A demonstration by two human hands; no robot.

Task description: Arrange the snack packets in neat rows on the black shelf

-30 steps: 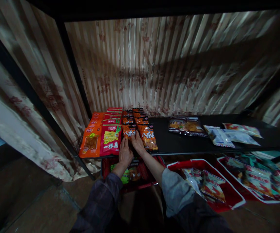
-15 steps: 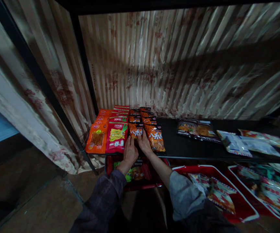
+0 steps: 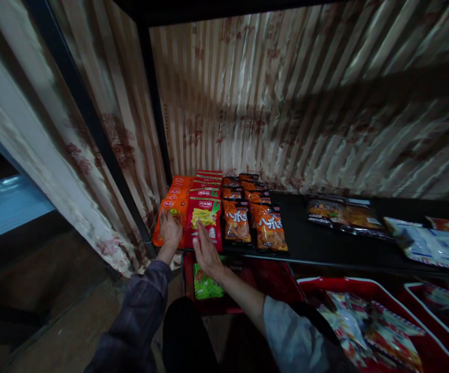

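My left hand [image 3: 171,231] lies over the front of the orange snack packets [image 3: 174,201], fingers stretched out on the wrapper. Right beside it, my right hand [image 3: 208,253] is open with straight fingers, at the lower part of the front red packet [image 3: 205,207] with yellow strips pictured on it. Whether that hand presses on the packet or only hovers, I cannot tell. Two rows of small orange-and-black snack bags stand to the right. The front bag of one row [image 3: 237,221] and the front bag of the other [image 3: 268,227] face me.
Dark flat packs [image 3: 343,213] and white-and-blue packets [image 3: 422,241] lie farther right on the black shelf [image 3: 306,242]. Below the edge sit a dark red basket [image 3: 263,282] with a green packet [image 3: 206,284] and red baskets with white rims [image 3: 339,281]. A black post [image 3: 88,119] stands left.
Both hands have moved left, off the small orange-and-black bag, to the orange and red packets. That bag now stands free at the front of its row. The view has shifted slightly.
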